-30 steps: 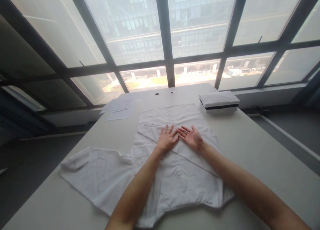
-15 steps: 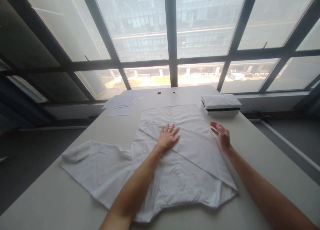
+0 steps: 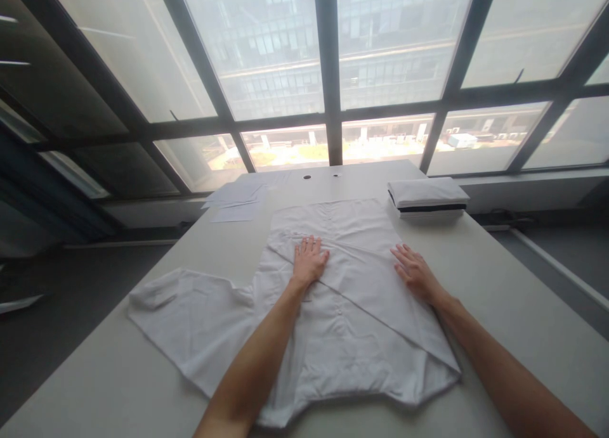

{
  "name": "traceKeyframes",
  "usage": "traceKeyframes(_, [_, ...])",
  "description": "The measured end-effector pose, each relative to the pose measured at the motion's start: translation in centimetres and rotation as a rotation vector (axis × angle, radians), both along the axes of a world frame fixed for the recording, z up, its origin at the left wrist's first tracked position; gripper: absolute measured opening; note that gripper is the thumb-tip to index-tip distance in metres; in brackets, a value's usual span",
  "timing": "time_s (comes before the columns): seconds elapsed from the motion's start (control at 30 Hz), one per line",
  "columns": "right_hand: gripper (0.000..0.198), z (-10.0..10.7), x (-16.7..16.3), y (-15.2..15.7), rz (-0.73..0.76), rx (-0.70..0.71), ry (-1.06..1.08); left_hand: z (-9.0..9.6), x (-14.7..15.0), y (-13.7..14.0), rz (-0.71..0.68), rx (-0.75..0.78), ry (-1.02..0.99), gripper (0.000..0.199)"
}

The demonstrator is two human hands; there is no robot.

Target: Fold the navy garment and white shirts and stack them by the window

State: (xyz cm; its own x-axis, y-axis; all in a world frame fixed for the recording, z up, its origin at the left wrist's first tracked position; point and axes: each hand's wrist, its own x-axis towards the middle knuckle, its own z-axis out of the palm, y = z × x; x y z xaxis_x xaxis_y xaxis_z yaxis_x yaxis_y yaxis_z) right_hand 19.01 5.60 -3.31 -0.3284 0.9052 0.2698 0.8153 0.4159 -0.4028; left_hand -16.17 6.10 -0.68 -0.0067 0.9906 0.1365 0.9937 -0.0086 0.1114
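Observation:
A white shirt [image 3: 352, 336] lies spread on the table, its right part folded over in a diagonal flap across the body. One sleeve [image 3: 190, 317] stretches out to the left. My left hand [image 3: 309, 260] rests flat on the upper middle of the shirt, fingers spread. On the shirt's right edge lies my right hand [image 3: 416, 273], palm down with its fingers extended. Neither hand grips the cloth.
A stack of folded garments [image 3: 428, 194], white with a dark layer, sits at the table's far right. Several sheets of paper [image 3: 235, 200] lie at the far left. The white table [image 3: 95, 362] reaches toward large windows [image 3: 276, 57].
My right hand has come down from beside the shirt onto its right edge, fingers now flatter. My left hand has slid slightly left on the cloth. The view has shifted a little.

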Motion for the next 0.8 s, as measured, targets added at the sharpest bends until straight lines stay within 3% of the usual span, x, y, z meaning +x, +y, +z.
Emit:
traceKeyframes(0.23, [0.053,-0.65,-0.18,0.02,-0.024,-0.043,-0.144,-0.06,0.06,0.11,-0.005,-0.031,0.005,0.067])
traceKeyframes(0.53, [0.053,-0.09,-0.21,0.06,-0.031,-0.052,-0.126,-0.54,-0.21,0.20,-0.007,0.027,-0.009,0.063])
traceKeyframes(0.8, [0.050,0.23,-0.27,0.11,-0.035,-0.061,-0.098,-0.37,-0.15,0.57,-0.017,-0.034,0.014,0.067])
